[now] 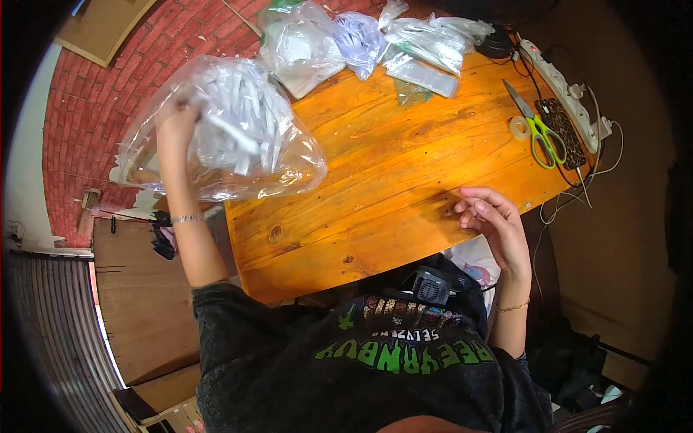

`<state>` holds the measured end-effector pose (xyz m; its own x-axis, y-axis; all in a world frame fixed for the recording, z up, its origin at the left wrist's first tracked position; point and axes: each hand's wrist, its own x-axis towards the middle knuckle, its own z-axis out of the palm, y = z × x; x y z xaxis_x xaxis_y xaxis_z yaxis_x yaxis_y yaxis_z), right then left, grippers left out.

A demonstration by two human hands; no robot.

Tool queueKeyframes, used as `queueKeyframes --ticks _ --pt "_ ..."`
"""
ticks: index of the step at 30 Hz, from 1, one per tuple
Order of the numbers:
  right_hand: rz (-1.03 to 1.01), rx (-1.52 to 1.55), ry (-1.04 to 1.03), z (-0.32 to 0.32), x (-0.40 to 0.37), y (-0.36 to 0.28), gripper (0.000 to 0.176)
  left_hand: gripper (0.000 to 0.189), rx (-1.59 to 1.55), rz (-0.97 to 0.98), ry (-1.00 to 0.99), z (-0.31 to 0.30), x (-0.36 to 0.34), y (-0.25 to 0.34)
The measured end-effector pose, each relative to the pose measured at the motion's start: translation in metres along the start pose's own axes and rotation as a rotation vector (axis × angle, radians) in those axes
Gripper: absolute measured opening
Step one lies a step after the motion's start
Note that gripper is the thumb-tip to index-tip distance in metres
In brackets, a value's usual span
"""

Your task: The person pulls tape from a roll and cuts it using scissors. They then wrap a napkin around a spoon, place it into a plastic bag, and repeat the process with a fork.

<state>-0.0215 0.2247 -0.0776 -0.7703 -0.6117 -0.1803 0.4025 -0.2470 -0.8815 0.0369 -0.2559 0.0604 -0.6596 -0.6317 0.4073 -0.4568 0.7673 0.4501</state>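
A large clear plastic bag [303,162] with many white, narrow pieces [242,101] inside lies over the left end of the wooden table. My left hand [178,115] reaches into its opening, at the edge of the white pieces; its fingers are blurred, and what they hold, if anything, cannot be made out. Over the table's front right edge is my right hand [498,224], its fingers loosely curled and apart, with nothing between them.
On the wooden table [361,180], green-handled scissors [538,133], a tape roll [519,128] and a leopard-patterned object [563,133] lie at the right. A power strip [563,86] with cables runs along the right edge. Several plastic bags [433,43] sit at the back.
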Motion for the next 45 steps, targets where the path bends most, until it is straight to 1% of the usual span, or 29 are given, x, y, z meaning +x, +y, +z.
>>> queueKeyframes --ticks 3,4,6,7,10,14,15,16,17,18,20,21,22,23,24,25,26,27,28,31,33,34,37,39,40,41,43,44,45 --pt "-0.013 -0.022 0.002 -0.001 -0.003 0.000 0.025 0.039 0.442 0.301 0.398 0.021 0.038 -0.027" --pt "-0.015 -0.037 0.011 -0.001 -0.005 -0.001 0.024 0.051 0.317 0.267 0.407 0.037 0.044 -0.039" --pt "-0.026 -0.056 0.029 -0.003 -0.009 -0.001 0.024 0.056 0.420 0.585 0.571 0.085 0.043 -0.081" --pt "-0.036 -0.062 0.036 -0.005 -0.010 0.000 0.024 0.059 0.464 0.748 0.655 0.106 0.044 -0.091" --pt "-0.046 -0.080 0.056 -0.011 -0.013 0.000 0.024 0.060 0.684 0.250 0.043 0.130 0.011 -0.088" --pt "-0.067 -0.179 0.072 -0.018 -0.013 -0.007 0.023 0.063 0.642 0.207 -0.097 0.119 0.017 -0.074" --pt "-0.082 -0.211 0.076 -0.022 -0.010 -0.010 0.023 0.062 0.616 0.261 -0.066 0.119 0.016 -0.078" --pt "-0.108 -0.240 0.148 -0.025 -0.010 -0.016 0.020 0.062 0.587 0.317 -0.038 0.116 0.015 -0.084" --pt "-0.216 -0.339 0.270 -0.032 -0.004 -0.018 0.019 0.062 0.559 0.376 -0.011 0.116 0.011 -0.091" --pt "-0.320 -0.439 0.394 -0.043 0.005 -0.019 0.018 0.065 0.615 0.307 -0.107 0.101 -0.009 -0.061" --pt "-0.479 -0.695 0.612 -0.070 0.023 -0.020 0.015 0.065 0.465 0.540 -0.110 0.086 -0.032 -0.059" --pt "-0.528 -0.854 0.704 -0.082 0.031 -0.023 0.014 0.060 0.526 0.459 -0.270 0.071 -0.049 -0.045" --pt "-0.625 -0.958 0.739 -0.086 0.038 -0.027 0.014 0.056 0.587 0.376 -0.431 0.052 -0.070 -0.022" --pt "-0.735 -0.969 0.723 -0.094 0.049 -0.024 0.015 0.048 0.652 0.361 -0.563 0.030 -0.090 0.005" --pt "-0.714 -1.063 0.704 -0.098 0.054 -0.027 0.016 0.040 0.713 0.351 -0.697 0.012 -0.107 0.026" --pt "-0.684 -1.163 0.678 -0.100 0.059 -0.030 0.016 0.026 0.587 0.424 -0.660 0.000 -0.122 0.030" --pt "-0.712 -1.252 0.714 -0.101 0.067 -0.031 0.015 0.022 0.465 0.154 -0.804 -0.015 -0.133 0.076" --pt "-0.742 -1.341 0.740 -0.100 0.075 -0.029 0.015 0.022 0.275 0.208 -0.869 -0.023 -0.142 0.086" --pt "-0.722 -1.409 0.762 -0.102 0.083 -0.027 0.014 0.024 0.152 0.232 -0.983 -0.030 -0.150 0.104" --pt "-0.701 -1.559 0.787 -0.106 0.101 -0.021 0.014 0.030 -0.118 0.549 -1.044 -0.022 -0.164 0.141" --pt "-0.725 -1.609 0.769 -0.106 0.107 -0.021 0.014 0.032 -0.142 0.615 -1.056 -0.008 -0.164 0.147" --pt "-0.739 -1.595 0.755 -0.105 0.106 -0.022 0.015 0.033 -0.156 0.648 -1.060 0.000 -0.164 0.150" --pt "-0.825 -1.361 0.577 -0.082 0.084 -0.027 0.017 0.034 -0.421 0.644 -0.956 0.032 -0.174 0.157" --pt "-0.891 -1.145 0.395 -0.045 0.052 -0.032 0.019 0.037 -0.716 0.415 -0.826 0.062 -0.200 0.161" --pt "-0.912 -1.099 0.304 -0.033 0.036 -0.029 0.021 0.039 -0.857 0.300 -0.749 0.077 -0.214 0.162" --pt "-0.931 -1.052 0.216 -0.023 0.022 -0.025 0.024 0.039 -0.939 0.230 -0.779 0.090 -0.227 0.160" --pt "-1.033 -1.249 0.167 -0.009 -0.005 -0.020 0.025 0.041 -1.102 0.084 -0.846 0.107 -0.252 0.159" --pt "-1.111 -1.328 0.170 -0.006 -0.013 -0.014 0.031 0.040 -1.138 0.059 -0.842 0.109 -0.261 0.164" --pt "-1.112 -1.353 0.168 -0.006 -0.019 -0.008 0.033 0.039 -1.175 0.032 -0.835 0.111 -0.269 0.169"
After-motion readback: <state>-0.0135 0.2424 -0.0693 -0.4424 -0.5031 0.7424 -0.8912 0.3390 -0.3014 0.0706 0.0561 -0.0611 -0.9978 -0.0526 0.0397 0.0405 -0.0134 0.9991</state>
